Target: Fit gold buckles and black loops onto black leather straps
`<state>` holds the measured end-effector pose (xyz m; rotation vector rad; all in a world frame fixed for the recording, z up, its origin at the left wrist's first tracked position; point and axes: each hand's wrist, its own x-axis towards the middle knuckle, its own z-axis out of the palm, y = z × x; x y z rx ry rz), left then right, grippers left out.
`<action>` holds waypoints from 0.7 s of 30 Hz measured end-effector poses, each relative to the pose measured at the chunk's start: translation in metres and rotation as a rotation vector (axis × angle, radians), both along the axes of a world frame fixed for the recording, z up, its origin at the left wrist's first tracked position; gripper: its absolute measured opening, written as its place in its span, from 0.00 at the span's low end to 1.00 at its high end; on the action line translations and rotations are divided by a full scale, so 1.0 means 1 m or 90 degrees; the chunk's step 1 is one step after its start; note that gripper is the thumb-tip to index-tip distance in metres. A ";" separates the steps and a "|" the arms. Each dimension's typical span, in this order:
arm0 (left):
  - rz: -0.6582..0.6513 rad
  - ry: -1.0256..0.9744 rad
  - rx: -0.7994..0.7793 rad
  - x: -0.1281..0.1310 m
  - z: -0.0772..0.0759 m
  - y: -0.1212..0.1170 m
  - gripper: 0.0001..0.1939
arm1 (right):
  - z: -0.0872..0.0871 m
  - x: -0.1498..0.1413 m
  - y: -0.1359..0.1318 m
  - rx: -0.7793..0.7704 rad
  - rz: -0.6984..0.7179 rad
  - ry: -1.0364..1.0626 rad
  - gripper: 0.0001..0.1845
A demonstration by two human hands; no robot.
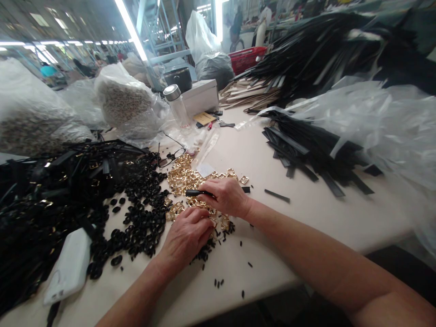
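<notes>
My right hand (226, 195) is closed around a black strap (195, 193), whose one end sticks out to the left and the other past the wrist side. Just below it, my left hand (190, 229) has its fingers curled together over the table; whatever they grip is hidden. Small gold square buckles (182, 175) lie heaped behind and around both hands. Tiny black pieces (205, 251) are scattered beside my left fingers. Round black pieces (145, 222) form a pile to the left of that hand.
Finished-looking black straps with gold buckles (90, 165) heap at far left, near a white power bank (70, 265). Loose black strips (306, 154) lie right under clear plastic (384, 118). Eyeglasses (172, 156), a glass bottle (177, 106) and a white box (200, 97) stand behind.
</notes>
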<state>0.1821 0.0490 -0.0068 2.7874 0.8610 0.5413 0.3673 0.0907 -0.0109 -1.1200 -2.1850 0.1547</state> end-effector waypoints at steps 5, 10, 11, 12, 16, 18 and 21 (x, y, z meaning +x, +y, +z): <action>-0.024 -0.003 -0.032 0.000 0.001 -0.002 0.06 | -0.001 0.000 0.001 -0.002 0.008 -0.006 0.15; -0.004 -0.020 -0.068 -0.002 -0.004 -0.004 0.07 | -0.001 0.000 0.002 -0.006 0.014 -0.008 0.14; 0.008 -0.025 -0.073 -0.003 -0.005 -0.004 0.06 | -0.001 0.000 0.001 -0.007 0.013 -0.011 0.14; 0.024 -0.032 -0.079 -0.005 -0.007 -0.004 0.05 | 0.000 0.000 0.001 -0.008 0.011 -0.013 0.15; 0.116 -0.139 -0.152 -0.014 -0.009 0.000 0.09 | 0.000 0.000 0.000 -0.010 0.003 -0.013 0.15; 0.193 -0.259 -0.263 -0.018 -0.007 0.003 0.06 | 0.000 0.000 0.000 -0.003 -0.001 -0.004 0.15; 0.329 -0.491 -0.482 -0.024 -0.001 0.009 0.07 | -0.001 0.000 0.001 0.007 -0.004 0.012 0.15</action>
